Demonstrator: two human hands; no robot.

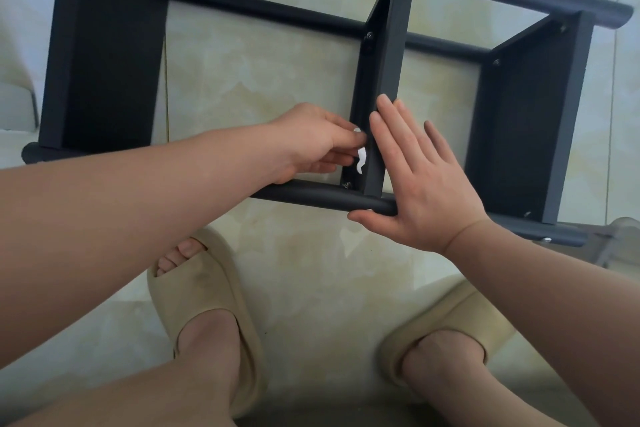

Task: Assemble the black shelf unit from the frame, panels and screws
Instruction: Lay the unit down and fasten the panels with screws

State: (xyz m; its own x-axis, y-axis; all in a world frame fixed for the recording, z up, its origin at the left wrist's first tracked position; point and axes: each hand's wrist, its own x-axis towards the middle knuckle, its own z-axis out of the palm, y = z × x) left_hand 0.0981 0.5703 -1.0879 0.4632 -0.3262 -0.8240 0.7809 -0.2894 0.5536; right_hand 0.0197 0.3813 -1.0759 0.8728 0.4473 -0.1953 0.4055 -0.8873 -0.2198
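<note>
Left hand (311, 140) pinches a curled white paper strip (360, 160) against the matte black middle panel (394, 45); right hand (427, 184) presses it, fingers straight.

Surface: pale marbled tile floor (311, 253) | 12 o'clock: black shelf unit (391, 45) on its side on the tiles | 7 o'clock: left beige slide sandal (207, 288), worn | 5 o'clock: right beige slide sandal (460, 308), worn

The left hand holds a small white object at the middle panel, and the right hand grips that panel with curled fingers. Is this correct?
Not quite. In the head view the right hand lies flat and open against the middle panel; it does not grip it. The left hand does hold the white object.
</note>
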